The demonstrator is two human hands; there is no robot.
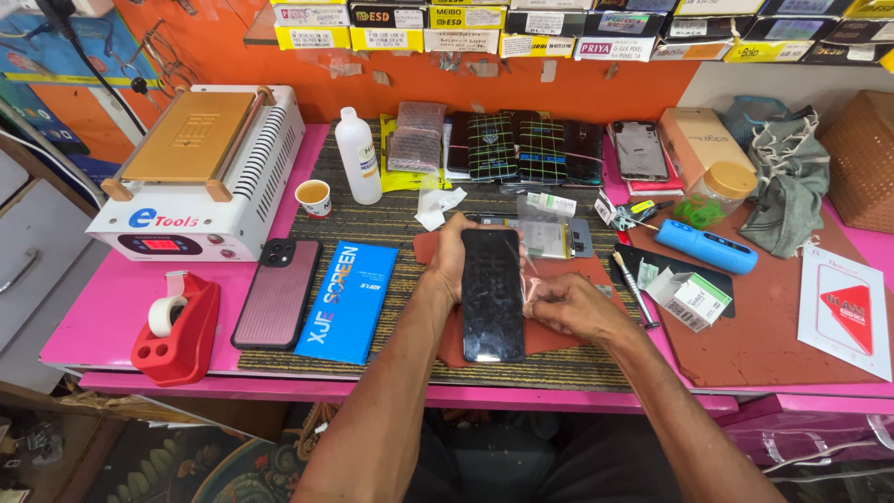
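The left hand (451, 259) cups the long edge of a black glossy smartphone (492, 293), its grip steadying it flat over the dark red rubber mat (559, 328) on the pink counter (112, 317); the right hand (573, 307) pinches a clear plastic film (533, 279) at the phone's side; a blue flat rectangular box (347, 302) lies left; yellow and white labelled boxes (391, 26) line the shelf above.

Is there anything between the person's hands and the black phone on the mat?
Nothing visible. The left hand already grips the black phone by its left edge. The right hand touches its right edge and pinches a thin clear film there, which lies beside the phone, not between.
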